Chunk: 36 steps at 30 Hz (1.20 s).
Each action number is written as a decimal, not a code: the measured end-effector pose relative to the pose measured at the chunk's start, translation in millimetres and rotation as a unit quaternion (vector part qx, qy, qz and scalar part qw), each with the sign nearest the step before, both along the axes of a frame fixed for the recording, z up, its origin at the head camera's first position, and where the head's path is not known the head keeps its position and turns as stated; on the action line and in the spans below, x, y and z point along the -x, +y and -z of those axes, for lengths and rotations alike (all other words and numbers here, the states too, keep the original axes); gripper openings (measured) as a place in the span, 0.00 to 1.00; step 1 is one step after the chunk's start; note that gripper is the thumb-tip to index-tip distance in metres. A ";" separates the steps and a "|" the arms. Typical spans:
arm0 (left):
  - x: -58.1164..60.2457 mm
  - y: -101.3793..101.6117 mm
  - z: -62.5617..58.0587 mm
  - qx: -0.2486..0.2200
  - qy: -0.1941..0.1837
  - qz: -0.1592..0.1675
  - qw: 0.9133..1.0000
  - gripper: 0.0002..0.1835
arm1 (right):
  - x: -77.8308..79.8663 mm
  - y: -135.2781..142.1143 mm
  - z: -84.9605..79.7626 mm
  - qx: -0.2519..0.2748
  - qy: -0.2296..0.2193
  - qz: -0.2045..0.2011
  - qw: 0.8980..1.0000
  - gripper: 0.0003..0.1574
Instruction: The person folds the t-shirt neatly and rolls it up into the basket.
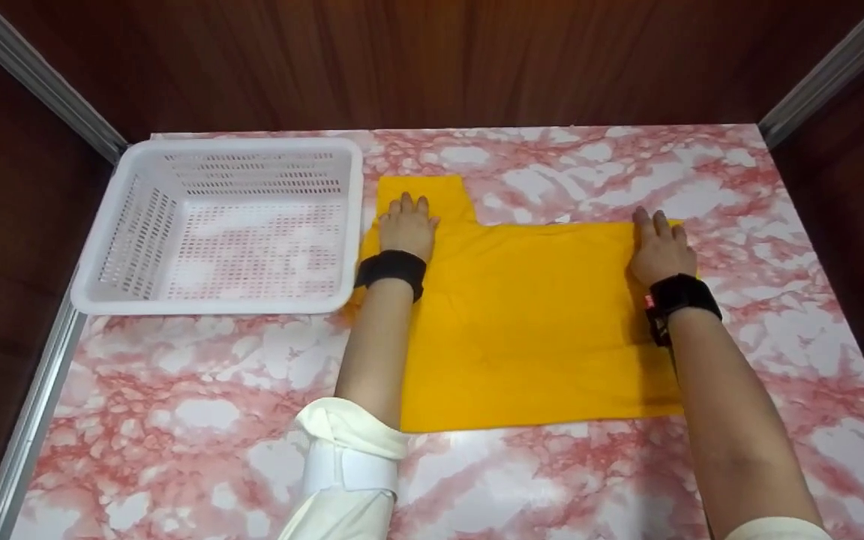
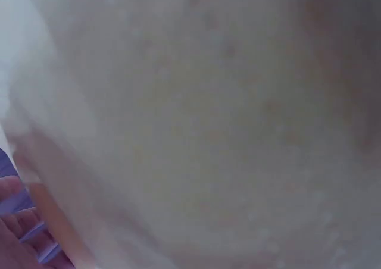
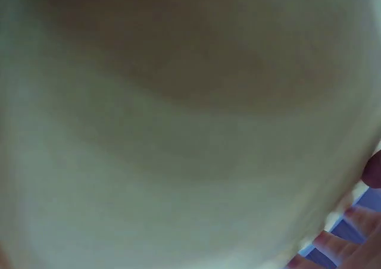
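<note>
A yellow T-shirt (image 1: 544, 315) lies spread on the table, its short sleeve sticking out at the far left corner. My left hand (image 1: 407, 229) rests on it just below that sleeve, palm down with the fingers extended. On the far right corner of the cloth, my right hand (image 1: 662, 249) lies flat, fingertips near the top edge. Both wrists wear black straps. The left wrist view is mostly a pale blur, with fingers (image 2: 24, 224) at its lower left. Likewise blurred, the right wrist view shows fingers (image 3: 333, 245) at its lower right.
A white perforated plastic basket (image 1: 214, 306) stands at the left, its right rim close beside the shirt. The tabletop (image 1: 199, 420) has a red and white marbled pattern. A dark wood panel (image 1: 447, 67) closes off the back, and similar panels flank both sides.
</note>
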<state>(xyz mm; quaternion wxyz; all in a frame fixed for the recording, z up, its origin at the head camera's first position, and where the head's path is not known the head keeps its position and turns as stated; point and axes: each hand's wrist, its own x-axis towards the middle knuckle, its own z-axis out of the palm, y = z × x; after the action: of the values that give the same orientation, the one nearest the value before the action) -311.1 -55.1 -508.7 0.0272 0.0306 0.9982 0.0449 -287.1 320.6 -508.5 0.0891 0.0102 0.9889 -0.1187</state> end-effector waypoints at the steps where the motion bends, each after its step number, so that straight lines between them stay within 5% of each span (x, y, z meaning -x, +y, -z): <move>1: 0.6 0.2 1.8 0.003 0.007 -0.004 1.000 0.22 | 0.4 -0.5 -0.3 -0.002 -0.007 0.000 1.000 0.39; 4: 2.5 -1.2 5.0 0.020 0.020 -0.013 1.000 0.17 | 1.6 -3.1 -3.8 -0.006 -0.021 -0.004 1.000 0.38; 8: 5.1 -6.6 3.6 0.027 0.013 -0.018 0.999 0.24 | 1.7 -8.7 -10.5 -0.006 -0.018 -0.010 1.000 0.35; 17: 11.6 -14.4 -4.8 -0.030 -0.071 -0.041 0.996 0.37 | 2.9 -13.4 -11.0 -0.016 0.008 0.009 1.000 0.30; 28: 25.6 -3.6 -7.9 0.041 0.048 -0.010 0.998 0.14 | 6.6 0.8 -22.8 -0.023 0.004 0.013 1.000 0.26; 36: 34.9 -0.5 -10.9 0.079 0.084 0.026 0.993 0.11 | 5.0 14.1 -10.3 -0.056 0.098 -0.036 0.993 0.19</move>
<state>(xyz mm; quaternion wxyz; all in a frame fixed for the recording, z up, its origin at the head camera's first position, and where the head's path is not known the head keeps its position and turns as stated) -346.0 -55.5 -497.8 -0.0536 0.0576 0.9962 -0.0374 -292.1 334.6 -498.2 -0.0046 -0.0325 0.9976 -0.0606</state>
